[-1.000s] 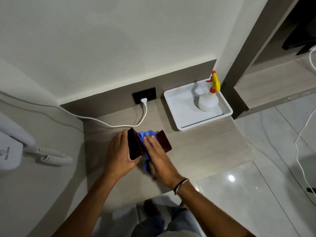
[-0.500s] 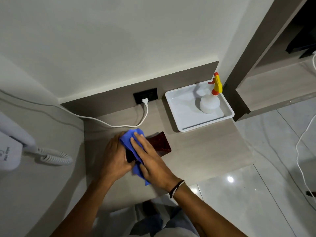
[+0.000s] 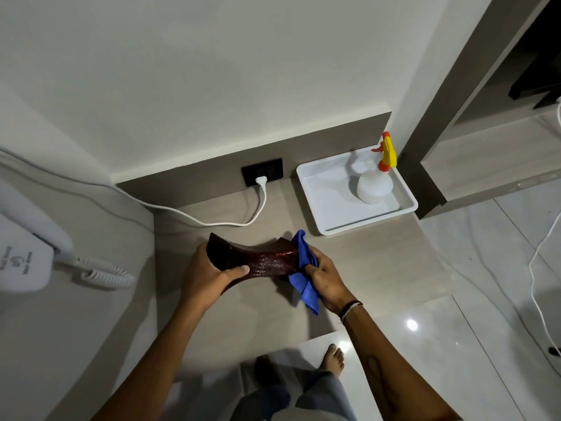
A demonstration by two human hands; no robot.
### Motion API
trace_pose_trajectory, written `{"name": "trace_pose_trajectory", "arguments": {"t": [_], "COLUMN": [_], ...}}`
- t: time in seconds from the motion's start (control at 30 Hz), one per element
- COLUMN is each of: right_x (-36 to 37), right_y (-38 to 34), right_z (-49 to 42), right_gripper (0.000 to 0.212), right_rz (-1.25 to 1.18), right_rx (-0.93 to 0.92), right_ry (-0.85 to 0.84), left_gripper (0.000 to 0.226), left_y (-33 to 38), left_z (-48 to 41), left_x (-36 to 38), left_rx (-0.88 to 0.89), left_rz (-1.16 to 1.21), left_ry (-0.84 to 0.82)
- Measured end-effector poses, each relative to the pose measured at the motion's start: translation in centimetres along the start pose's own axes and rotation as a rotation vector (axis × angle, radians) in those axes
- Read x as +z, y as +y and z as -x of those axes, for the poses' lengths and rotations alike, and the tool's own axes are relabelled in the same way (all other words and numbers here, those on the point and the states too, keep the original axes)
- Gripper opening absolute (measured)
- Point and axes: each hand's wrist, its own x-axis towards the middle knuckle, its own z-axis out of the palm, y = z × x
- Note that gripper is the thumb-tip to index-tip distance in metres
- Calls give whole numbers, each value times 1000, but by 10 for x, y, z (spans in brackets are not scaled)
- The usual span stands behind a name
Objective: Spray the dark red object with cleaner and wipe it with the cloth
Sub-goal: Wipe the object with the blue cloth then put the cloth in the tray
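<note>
The dark red object [image 3: 258, 259] is a glossy curved dish with upturned corners, held just above the wooden counter [image 3: 379, 262]. My left hand [image 3: 209, 273] grips its left end, thumb across the top. My right hand [image 3: 326, 273] holds a bunched blue cloth [image 3: 303, 268] against the dish's right end; part of the cloth hangs below the hand. The white spray bottle [image 3: 375, 189] with a yellow and orange trigger head stands in a white tray [image 3: 321, 205] at the back right, apart from both hands.
A black wall socket [image 3: 262, 171] with a white plug and cord [image 3: 212, 221] sits behind the hands. A white wall phone with a coiled cord [image 3: 103, 273] hangs at the left. The counter's front edge drops to glossy floor tiles, where my foot [image 3: 334, 358] shows.
The dish has been turned from near upright to lying lengthwise between my hands. The cloth and my right hand slid from its left part to its right end.
</note>
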Motion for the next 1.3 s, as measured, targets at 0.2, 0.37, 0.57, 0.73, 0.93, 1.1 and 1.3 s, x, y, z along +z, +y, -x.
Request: {"name": "trace_pose_trajectory", "arguments": {"t": [0.2, 0.37, 0.57, 0.73, 0.93, 1.1, 1.3], "right_x": [9, 8, 16, 20, 38, 84, 26], "right_y": [-13, -17, -18, 4, -7, -25, 12], "right_z": [-6, -21, -14, 1, 21, 40, 22], "right_gripper": [48, 50, 70, 96, 81, 81, 84], "right_rz": [-136, -40, 412, 962, 887, 668, 1260], "right_rx": [119, 82, -239, -511, -447, -637, -443], "right_ry": [37, 81, 96, 113, -142, -198, -37], "left_gripper": [138, 158, 112, 111, 112, 99, 111], "left_y": [5, 1, 6, -1, -2, 6, 1], "left_z": [9, 21, 10, 13, 14, 14, 16], "left_x": [-10, -2, 1, 8, 6, 8, 5], "left_rx": [137, 260, 424, 522, 505, 492, 471], "left_rz": [-146, -483, -482, -482, -475, -458, -467], "left_ry": [-193, -175, -7, 16, 3, -24, 21]}}
